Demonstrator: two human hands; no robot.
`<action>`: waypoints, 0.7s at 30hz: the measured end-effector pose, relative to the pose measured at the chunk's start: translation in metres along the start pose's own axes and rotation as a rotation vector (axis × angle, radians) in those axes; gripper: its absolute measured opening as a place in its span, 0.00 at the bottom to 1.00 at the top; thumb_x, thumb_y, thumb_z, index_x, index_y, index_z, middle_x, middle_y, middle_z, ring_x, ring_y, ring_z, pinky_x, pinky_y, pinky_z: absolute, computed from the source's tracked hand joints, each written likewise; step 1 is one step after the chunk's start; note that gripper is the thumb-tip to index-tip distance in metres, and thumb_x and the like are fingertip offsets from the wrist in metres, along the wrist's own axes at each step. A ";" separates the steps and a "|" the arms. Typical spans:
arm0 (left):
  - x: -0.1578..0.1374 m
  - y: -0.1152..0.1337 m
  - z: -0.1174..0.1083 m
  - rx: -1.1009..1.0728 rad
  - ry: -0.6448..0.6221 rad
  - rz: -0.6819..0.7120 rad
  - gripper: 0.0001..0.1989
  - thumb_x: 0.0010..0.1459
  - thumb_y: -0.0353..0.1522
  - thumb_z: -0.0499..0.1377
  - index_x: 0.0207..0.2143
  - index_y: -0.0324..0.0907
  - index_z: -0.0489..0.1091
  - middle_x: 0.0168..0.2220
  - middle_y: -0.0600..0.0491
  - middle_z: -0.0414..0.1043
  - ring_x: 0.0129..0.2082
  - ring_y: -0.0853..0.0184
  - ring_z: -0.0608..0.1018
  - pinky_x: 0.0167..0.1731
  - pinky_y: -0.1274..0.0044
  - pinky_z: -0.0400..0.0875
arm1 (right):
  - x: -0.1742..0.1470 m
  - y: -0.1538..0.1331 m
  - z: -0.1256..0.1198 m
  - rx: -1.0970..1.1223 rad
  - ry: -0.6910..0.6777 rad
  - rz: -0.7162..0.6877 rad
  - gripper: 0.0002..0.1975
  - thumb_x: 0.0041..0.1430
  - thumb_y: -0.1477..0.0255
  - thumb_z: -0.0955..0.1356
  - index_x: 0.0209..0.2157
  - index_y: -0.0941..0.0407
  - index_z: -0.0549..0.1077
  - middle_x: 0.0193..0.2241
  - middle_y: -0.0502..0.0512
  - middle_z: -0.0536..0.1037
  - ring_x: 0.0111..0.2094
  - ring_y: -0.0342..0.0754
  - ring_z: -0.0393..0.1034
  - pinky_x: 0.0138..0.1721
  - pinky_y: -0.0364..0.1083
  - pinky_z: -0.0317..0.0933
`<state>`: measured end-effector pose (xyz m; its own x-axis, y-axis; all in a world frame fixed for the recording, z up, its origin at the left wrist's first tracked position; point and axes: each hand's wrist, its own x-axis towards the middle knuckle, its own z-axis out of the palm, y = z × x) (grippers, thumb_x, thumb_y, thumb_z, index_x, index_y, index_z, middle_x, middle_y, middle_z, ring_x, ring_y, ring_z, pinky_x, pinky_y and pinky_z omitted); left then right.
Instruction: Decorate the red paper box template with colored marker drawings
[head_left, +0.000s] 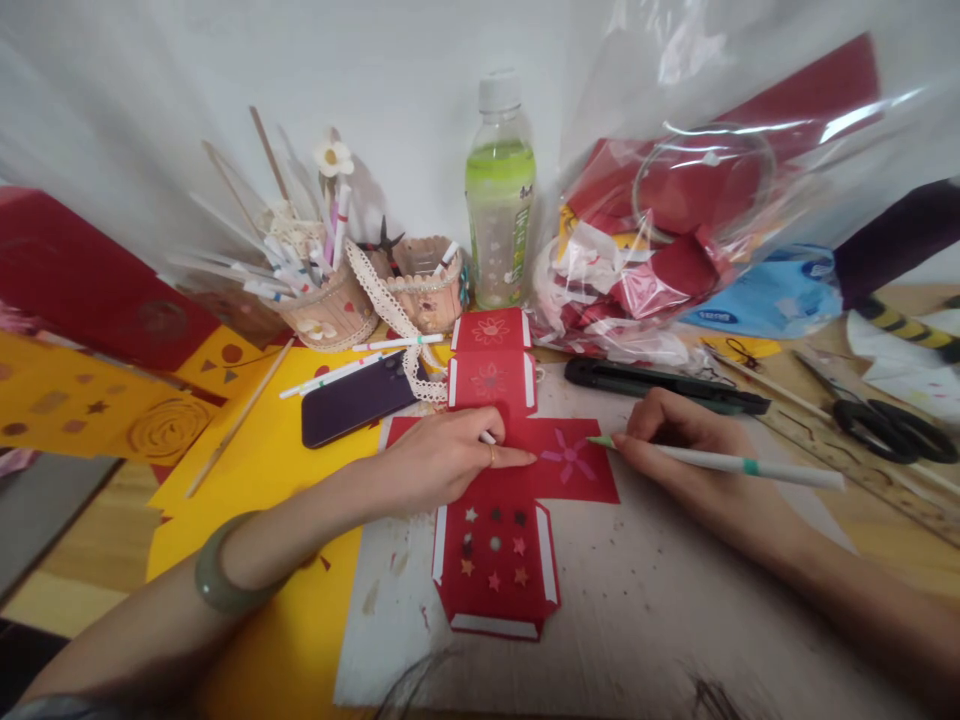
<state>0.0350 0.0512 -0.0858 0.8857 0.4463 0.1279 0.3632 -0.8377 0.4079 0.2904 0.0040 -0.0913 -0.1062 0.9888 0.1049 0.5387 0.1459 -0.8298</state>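
Observation:
A red paper box cutout [495, 590] lies flat on a grey board, with white strips along its flaps and several small stars and dots on its lower panel. My left hand [442, 455] rests across its middle, index finger stretched out on the paper. Curled in its other fingers is a small white piece that looks like a marker cap [487, 437]. In my right hand [679, 440] is a white marker [709, 458], gripped like a pen. Its green tip is at the right panel, beside a pink-purple drawn flower [568, 455]. Two fainter flowers mark the upper panels.
Behind stand a drink bottle [501, 200], marker-filled holders [330, 310] and a clear bag of red scraps [652, 270]. A phone [360, 400] lies left on yellow paper [285, 600]. To the right are a box cutter [660, 385], scissors [885, 425] and a ruler [862, 470].

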 end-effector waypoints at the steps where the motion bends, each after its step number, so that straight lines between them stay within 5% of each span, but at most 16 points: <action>1: 0.000 0.000 0.000 -0.002 -0.001 -0.002 0.22 0.61 0.22 0.42 0.50 0.44 0.69 0.33 0.51 0.63 0.31 0.69 0.68 0.30 0.79 0.63 | 0.000 0.000 0.000 -0.003 -0.006 -0.003 0.11 0.54 0.72 0.65 0.21 0.53 0.60 0.20 0.46 0.64 0.22 0.43 0.56 0.22 0.43 0.50; 21: 0.000 0.002 0.000 -0.046 -0.003 -0.026 0.20 0.63 0.24 0.44 0.50 0.44 0.69 0.32 0.53 0.62 0.30 0.71 0.66 0.29 0.80 0.62 | -0.001 -0.003 0.000 -0.009 -0.027 -0.019 0.11 0.54 0.71 0.65 0.20 0.53 0.60 0.19 0.47 0.65 0.21 0.43 0.57 0.21 0.43 0.51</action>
<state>0.0357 0.0499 -0.0850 0.8770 0.4667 0.1146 0.3723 -0.8106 0.4520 0.2890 0.0023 -0.0891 -0.1394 0.9846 0.1060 0.5436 0.1655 -0.8229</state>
